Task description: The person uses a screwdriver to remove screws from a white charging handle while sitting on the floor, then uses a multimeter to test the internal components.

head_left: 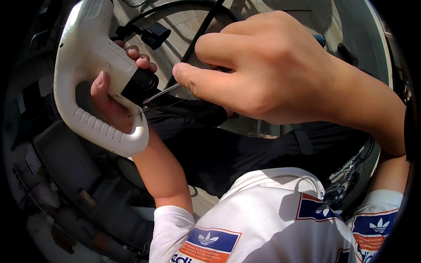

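Observation:
My left hand [109, 98] grips a worn white plastic housing [81, 46] with a looped, ribbed handle. Its thumb passes through the handle opening, and the fingertips curl round the far side. A black block with a round cap [144, 81] sits on the housing beside those fingers. My right hand [263, 70] is closed on slim metal tweezers [162, 93], whose two thin prongs point down-left toward the handle's inner edge. The back of that hand hides the upper part of the tweezers. Whether the tips touch the housing I cannot tell.
A black cable [193, 48] loops behind the hands, near a small black clip-like part [155, 35]. Below lie my dark trousers [219, 149]. A bundle of thin wires [344, 179] lies at the right, and dim clutter fills the left side.

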Motion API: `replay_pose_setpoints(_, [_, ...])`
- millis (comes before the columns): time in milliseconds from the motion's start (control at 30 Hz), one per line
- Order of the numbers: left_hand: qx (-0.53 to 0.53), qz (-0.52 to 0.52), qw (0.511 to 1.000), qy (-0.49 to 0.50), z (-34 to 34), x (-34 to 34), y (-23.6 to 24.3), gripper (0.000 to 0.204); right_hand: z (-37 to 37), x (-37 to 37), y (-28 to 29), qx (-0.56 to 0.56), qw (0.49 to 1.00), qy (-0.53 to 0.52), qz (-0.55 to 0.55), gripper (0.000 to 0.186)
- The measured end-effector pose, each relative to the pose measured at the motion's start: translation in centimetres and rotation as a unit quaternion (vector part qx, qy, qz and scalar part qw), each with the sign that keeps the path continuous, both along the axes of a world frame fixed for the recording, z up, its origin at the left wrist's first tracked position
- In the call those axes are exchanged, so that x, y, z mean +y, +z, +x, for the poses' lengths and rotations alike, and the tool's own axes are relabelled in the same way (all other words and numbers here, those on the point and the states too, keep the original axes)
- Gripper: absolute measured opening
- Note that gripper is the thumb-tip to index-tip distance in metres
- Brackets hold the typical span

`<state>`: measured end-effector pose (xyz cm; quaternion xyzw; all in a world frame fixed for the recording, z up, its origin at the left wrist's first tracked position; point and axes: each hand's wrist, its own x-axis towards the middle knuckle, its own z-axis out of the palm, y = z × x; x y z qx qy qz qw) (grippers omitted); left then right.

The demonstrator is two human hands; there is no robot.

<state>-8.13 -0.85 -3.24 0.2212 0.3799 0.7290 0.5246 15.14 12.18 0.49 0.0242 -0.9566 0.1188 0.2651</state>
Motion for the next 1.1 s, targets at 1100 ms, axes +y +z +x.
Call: replay_pose_setpoints(1100, [0.050, -0.072, 0.994, 0.071, 2.6, 1.2, 1.4, 0.057, -1.9, 0.9, 1.9, 0.042, 0.999, 0.030, 0.015, 0.020])
